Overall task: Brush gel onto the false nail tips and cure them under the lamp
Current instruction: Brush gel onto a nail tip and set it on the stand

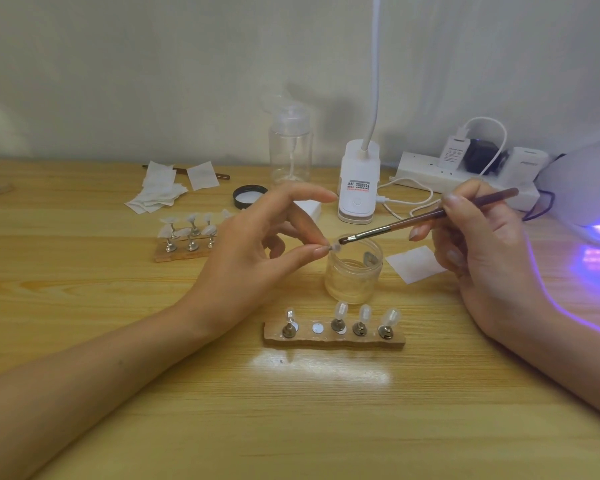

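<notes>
Translucent and pale, a false nail tip (335,247) is sitting pinched between thumb and finger of the left hand (257,244), above the left rim of the gel jar (354,277). Behind the jar, a clip lamp (357,181) is showing a label too blurred to read. The right hand (478,244) is gripping a brown brush (426,216), bristles touching the tip. Far right of the jar, the curing lamp (589,188) is glowing violet.
</notes>
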`<state>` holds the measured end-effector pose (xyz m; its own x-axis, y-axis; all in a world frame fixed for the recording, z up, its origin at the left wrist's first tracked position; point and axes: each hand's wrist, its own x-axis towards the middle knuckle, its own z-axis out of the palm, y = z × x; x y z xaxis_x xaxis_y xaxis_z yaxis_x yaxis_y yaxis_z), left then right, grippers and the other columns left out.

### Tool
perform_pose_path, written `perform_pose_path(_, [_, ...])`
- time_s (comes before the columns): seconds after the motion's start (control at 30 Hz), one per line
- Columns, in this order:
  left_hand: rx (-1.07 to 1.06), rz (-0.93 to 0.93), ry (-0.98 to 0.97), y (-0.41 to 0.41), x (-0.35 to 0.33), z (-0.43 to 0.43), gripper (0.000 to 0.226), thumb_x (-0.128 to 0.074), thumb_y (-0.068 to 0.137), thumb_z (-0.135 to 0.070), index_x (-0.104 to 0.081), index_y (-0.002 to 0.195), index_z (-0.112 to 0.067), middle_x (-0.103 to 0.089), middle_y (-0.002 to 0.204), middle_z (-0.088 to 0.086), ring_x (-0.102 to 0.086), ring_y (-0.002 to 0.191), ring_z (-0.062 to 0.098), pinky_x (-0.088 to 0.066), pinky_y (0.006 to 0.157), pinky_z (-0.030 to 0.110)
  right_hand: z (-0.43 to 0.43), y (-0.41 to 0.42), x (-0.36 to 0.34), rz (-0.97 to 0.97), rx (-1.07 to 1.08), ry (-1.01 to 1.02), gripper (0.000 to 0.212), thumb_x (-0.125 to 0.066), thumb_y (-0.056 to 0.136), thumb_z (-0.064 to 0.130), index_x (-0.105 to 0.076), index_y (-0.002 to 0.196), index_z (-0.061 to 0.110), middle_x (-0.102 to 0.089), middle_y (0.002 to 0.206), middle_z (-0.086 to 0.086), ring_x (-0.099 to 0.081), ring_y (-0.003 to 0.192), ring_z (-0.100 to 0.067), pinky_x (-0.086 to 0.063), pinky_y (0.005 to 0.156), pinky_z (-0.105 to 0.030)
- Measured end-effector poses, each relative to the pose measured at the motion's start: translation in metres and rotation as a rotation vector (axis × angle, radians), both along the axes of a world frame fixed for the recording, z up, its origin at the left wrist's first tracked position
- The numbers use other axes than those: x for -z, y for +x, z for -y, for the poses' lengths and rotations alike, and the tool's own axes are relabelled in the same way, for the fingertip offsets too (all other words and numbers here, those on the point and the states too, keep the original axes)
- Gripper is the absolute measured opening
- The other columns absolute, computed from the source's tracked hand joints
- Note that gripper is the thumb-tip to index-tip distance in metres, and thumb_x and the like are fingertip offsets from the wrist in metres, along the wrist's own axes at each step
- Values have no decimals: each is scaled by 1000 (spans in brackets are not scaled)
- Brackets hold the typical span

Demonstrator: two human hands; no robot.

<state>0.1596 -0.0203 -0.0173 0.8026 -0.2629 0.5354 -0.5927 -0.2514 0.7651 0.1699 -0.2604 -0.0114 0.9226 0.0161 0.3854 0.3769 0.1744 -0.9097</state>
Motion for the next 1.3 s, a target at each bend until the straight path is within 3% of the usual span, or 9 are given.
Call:
perform_pose_path(0.27, [0,18,5,0,0,1,43,-76,89,-7,-60,126,-20,-72,84,-3,-69,88,20,-44,59,27,-1,0,0,-45,25,-43,18,-55,93,29,-48,77,23,-69,65,-6,-31,45,-8,-25,43,-17])
perform_pose_path(0.4, [0,22,7,-1,-1,1,43,-76,89,-8,-60,127,-21,-72,84,-3,-69,88,20,-43,59,24,0,-1,-1,-14,10,-4,23,-55,94,29,-52,71,30,-69,67,-5,-31,46,-10,-25,44,-19])
perform_pose_path(0.7, [-8,37,21,-3,-2,1,43,-76,89,-7,-61,126,-22,-72,84,-3,-69,89,20,-42,60,22,0,-1,0,-44,26,-52,21,-56,95,28,-48,77,24,-70,68,-7,-31,45,-8,-28,43,-14])
perform_pose_path(0.87, [-5,38,26,-2,-3,1,41,-76,89,-9,-61,125,-22,-72,84,-3,-69,90,20,-42,60,24,-1,-1,-1,-19,2,-12,24,-55,95,31,-53,71,30,-71,70,-6,-33,46,-10,-25,45,-20])
perform_pose_path(1.1, [-6,34,30,-3,-3,2,40,-74,88,-11,-62,124,-23,-72,83,-4,-68,89,18,-41,60,23,-1,0,0,-48,29,-55,22,-57,96,29,-49,77,24,-69,67,-5,-31,44,-9,-26,42,-15])
perform_pose_path(1.2, [-3,27,27,-3,-3,1,40,-76,89,-7,-62,123,-23,-72,83,-4,-68,89,20,-41,62,20,-1,-1,0,-18,25,-17,24,-56,95,30,-52,71,30,-69,68,-5,-31,44,-10,-23,44,-21])
perform_pose_path(1.3, [-7,22,27,-3,-2,1,39,-75,89,-8,-63,123,-23,-72,83,-4,-68,90,19,-41,62,21,-3,-2,-1,24,-24,-19,23,-57,95,33,-52,72,31,-71,70,-7,-34,44,-9,-27,44,-18])
